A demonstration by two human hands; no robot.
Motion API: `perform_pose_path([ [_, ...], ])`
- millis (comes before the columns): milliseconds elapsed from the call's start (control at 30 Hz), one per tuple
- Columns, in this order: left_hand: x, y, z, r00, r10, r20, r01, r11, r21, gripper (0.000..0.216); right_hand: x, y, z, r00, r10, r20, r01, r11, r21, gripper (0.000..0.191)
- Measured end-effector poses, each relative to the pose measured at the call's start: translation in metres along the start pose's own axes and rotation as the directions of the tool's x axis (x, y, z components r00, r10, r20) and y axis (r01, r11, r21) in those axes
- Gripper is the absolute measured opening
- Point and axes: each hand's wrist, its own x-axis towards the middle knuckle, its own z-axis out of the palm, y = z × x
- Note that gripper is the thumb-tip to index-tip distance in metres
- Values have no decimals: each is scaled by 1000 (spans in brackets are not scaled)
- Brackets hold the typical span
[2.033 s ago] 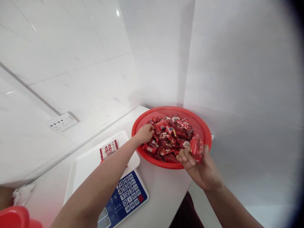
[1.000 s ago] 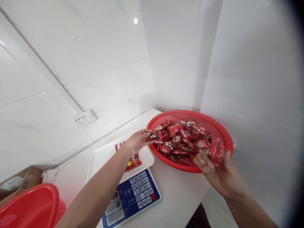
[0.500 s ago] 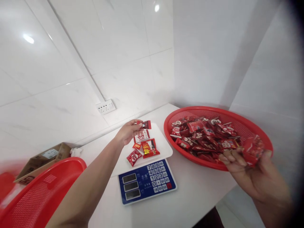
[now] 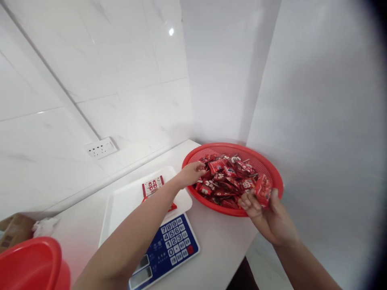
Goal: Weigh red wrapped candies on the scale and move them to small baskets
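I am looking down on a smooth white tabletop (image 4: 211,241) pushed into a corner, where glossy white marble-patterned tile (image 4: 136,52) meets a plain, matte grey-white wall (image 4: 317,100). A flat trunking strip (image 4: 54,78) slants down the tile to a white socket plate (image 4: 101,148). Against the corner sits a round red plastic basket (image 4: 211,206), its wall finely perforated and its rim broad and smooth, heaped with crinkled, shiny red sweet packets (image 4: 225,181). My left hand (image 4: 191,174) reaches over the near-left rim with fingers curled at the pile; I can't tell whether they grip anything. My right hand (image 4: 269,225) pinches a glossy red packet (image 4: 263,190) between thumb and fingers at the basket's right front edge. Left of the basket is a digital scale (image 4: 178,243) with a blue keypad face and a rounded white tray (image 4: 119,213); on the tray lies a flat white-and-red packet (image 4: 152,185), partly behind my forearm. Lower left, I see a glossy red plastic tub (image 4: 27,262), a brown cardboard box (image 4: 18,231) and crumpled white plastic (image 4: 45,226).
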Motion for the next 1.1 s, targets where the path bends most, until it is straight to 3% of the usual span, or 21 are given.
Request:
perform_pose_path([
  [200,52,-14,30,997,-4,-78,40,888,459,27,0,0,1,1000,16,1,-16,1000,7,41],
  [333,63,-17,43,997,17,-80,36,793,608,30,0,-1,1,1000,26,14,-26,1000,-14,47],
  [433,64,-19,40,998,17,-58,25,755,655,28,0,-1,0,1000,23,21,-22,1000,-7,48],
  [733,56,-19,4,996,86,-38,-51,828,558,20,0,1,-3,1000,25,19,-24,1000,-1,45],
  [967,39,-5,3,986,152,-67,-116,916,384,13,1,0,-2,1000,28,5,-28,1000,-2,45],
  [1100,24,3,7,984,149,94,-170,944,282,23,1,0,1,1000,7,9,-7,1000,11,42],
])
